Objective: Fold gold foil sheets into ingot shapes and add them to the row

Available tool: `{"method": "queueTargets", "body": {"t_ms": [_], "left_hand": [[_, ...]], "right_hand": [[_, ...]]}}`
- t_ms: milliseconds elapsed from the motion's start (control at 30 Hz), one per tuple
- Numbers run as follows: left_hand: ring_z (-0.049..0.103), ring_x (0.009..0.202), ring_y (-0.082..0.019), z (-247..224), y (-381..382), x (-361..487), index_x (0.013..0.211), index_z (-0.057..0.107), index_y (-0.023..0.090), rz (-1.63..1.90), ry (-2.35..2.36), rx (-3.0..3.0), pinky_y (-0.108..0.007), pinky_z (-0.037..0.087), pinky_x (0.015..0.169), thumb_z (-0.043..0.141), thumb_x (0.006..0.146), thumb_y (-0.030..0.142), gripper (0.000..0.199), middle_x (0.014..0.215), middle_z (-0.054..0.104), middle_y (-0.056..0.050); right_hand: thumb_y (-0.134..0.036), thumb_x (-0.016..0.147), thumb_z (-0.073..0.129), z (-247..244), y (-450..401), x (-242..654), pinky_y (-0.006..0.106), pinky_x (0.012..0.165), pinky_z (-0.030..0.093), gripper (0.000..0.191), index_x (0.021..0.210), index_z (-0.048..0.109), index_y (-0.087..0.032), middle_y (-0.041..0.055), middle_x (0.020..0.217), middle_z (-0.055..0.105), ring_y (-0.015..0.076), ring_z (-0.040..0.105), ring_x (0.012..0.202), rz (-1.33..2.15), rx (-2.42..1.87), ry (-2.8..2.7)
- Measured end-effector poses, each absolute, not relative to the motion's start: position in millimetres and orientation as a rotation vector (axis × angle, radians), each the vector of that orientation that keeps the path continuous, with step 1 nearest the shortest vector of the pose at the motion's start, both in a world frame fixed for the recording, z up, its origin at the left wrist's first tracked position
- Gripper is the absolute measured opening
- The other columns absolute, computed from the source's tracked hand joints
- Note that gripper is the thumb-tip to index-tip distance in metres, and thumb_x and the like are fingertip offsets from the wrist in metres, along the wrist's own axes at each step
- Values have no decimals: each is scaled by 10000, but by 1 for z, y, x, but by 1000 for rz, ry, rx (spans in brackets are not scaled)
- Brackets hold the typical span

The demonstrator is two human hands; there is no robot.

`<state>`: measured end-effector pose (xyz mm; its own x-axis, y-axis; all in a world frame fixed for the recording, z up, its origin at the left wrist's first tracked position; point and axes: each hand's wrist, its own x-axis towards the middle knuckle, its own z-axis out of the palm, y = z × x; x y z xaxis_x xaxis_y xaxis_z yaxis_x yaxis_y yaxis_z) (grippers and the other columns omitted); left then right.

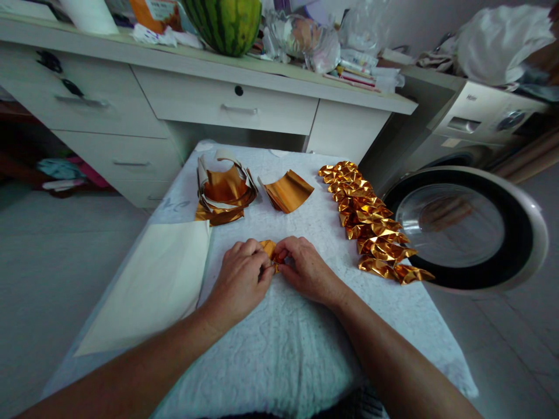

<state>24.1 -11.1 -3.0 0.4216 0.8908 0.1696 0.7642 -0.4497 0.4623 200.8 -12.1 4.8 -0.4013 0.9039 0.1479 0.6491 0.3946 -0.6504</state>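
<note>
A small piece of gold foil paper [268,248] is pinched between my two hands at the middle of the cloth-covered table [279,349]. My left hand [245,273] grips its left side with curled fingers, and my right hand [305,269] closes on its right side. The fingers hide most of the piece. Beyond my hands lie a curved stack of gold sheets [289,191] and, to its left, a curled bundle of gold and white sheets [225,186]. On the right, several folded shiny gold pieces [371,224] form a long row.
White paper [148,285] lies on the table's left side. Behind the table stands a white counter with drawers [236,105], bearing a watermelon [225,26] and a glass bowl [301,35]. A washing machine's open round door [463,227] is close to the table's right edge.
</note>
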Motion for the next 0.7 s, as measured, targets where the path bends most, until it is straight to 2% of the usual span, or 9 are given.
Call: {"method": "queueTargets", "body": {"t_ms": [300, 533, 700], "left_hand": [[526, 866, -220, -4, -10, 25, 700, 569, 202, 554, 1443, 2354, -392, 429, 798, 557, 809, 160, 118, 867, 569, -41], [517, 894, -225, -6, -11, 23, 798, 526, 219, 593, 1451, 2342, -379, 417, 797, 570, 789, 142, 89, 896, 556, -27], [514, 917, -235, -5, -12, 23, 799, 563, 214, 569, 1419, 2328, -400, 418, 820, 565, 812, 166, 49, 928, 558, -41]], "right_hand": [[-68, 780, 581, 5, -12, 198, 334, 816, 394, 220, 962, 548, -187, 30, 907, 627, 180, 544, 849, 675, -1342, -2187], [-77, 769, 549, 4, -14, 196, 346, 822, 376, 236, 974, 542, -194, 33, 918, 608, 194, 519, 866, 647, -1373, -2206], [-101, 791, 521, 7, -18, 193, 363, 817, 358, 220, 987, 552, -197, 49, 950, 600, 216, 482, 891, 618, -1480, -2230]]}}
